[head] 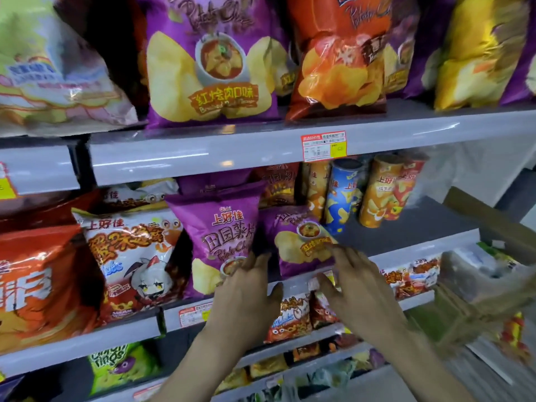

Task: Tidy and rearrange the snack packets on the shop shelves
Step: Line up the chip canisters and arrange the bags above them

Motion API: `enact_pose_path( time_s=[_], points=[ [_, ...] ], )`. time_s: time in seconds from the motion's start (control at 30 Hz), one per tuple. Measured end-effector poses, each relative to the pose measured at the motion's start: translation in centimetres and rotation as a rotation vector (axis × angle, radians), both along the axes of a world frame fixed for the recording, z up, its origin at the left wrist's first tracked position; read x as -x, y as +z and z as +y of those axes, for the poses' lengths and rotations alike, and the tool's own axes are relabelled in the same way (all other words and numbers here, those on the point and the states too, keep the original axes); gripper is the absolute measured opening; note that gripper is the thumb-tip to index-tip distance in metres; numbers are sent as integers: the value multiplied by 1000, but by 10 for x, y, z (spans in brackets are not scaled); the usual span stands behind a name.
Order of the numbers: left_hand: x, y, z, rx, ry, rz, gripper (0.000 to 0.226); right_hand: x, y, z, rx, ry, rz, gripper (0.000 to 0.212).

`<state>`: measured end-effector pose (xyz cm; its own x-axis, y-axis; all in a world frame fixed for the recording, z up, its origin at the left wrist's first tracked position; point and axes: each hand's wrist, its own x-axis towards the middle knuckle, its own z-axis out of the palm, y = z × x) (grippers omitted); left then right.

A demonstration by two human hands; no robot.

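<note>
Grey metal shelving (pixel 174 152), several tiers, stocked with snack packets. Top tier, large bags standing upright side by side: one pale bag (pixel 52 68) at the far left, leaning; one large purple crisp bag (pixel 208 62); one orange crisp bag (pixel 339 62) just to its right; one yellow bag (pixel 475 53) at the far right. Middle tier (pixel 87 340), left to right: one orange-red bag (pixel 37 285); one white-and-red bag with a cartoon figure (pixel 133 262); one purple packet (pixel 220 236), upright and tilted slightly, its top edge near the shelf above; one smaller purple packet (pixel 298 242) just beside it, set a little further back. Left hand (pixel 246 291): fingers spread and nearly straight, holding nothing, fingertips lying against the lower right corner of the purple packet. Right hand (pixel 359 282): likewise spread wide, fingers extended, thumb apart, fingertips at the lower right edge of the smaller purple packet; whether they press it or only brush it cannot be told through the blur. Behind and to the right of that packet, upright tubes: one blue canister (pixel 342 195), one orange canister (pixel 380 192). On the top tier's front edge, one red-and-white price label (pixel 323 146).
</note>
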<state>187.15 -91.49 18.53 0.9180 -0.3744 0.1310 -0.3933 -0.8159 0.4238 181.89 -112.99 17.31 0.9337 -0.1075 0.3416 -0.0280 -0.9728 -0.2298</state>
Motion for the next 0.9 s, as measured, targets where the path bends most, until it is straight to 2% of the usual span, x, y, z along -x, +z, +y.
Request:
enact_pose_path(
  time_s=[0.17, 0.3, 0.37, 0.47, 0.6, 0.67, 0.77, 0.83, 0.9],
  points=[
    [-25, -17, -49, 100, 62, 104, 79, -17, -6, -62, -95, 35, 30, 57],
    [-36, -30, -75, 233, 180, 219, 88, -34, -8, -95, -425, 102, 161, 61],
    [-37, -35, -85, 351, 230, 268, 85, -48, -10, -102, -591, 143, 211, 73],
    [-32, -36, -99, 483, 310, 273, 82, -68, -18, -100, -799, 191, 323, 70],
    [-17, -23, -110, 540, 369, 215, 77, -75, -24, -98, -868, 232, 329, 64],
    [-6, -19, -113, 563, 386, 215, 68, -70, -28, -105, -934, 226, 346, 67],
    [9, -21, -111, 709, 459, 335, 53, -59, -40, -120, -1018, 192, 381, 84],
    [18, -28, -109, 848, 471, 467, 56, -51, -45, -127, -1075, 159, 433, 77],
    [26, -35, -111, 872, 458, 595, 65, -44, -44, -130, -1138, 136, 522, 61]
  ],
)
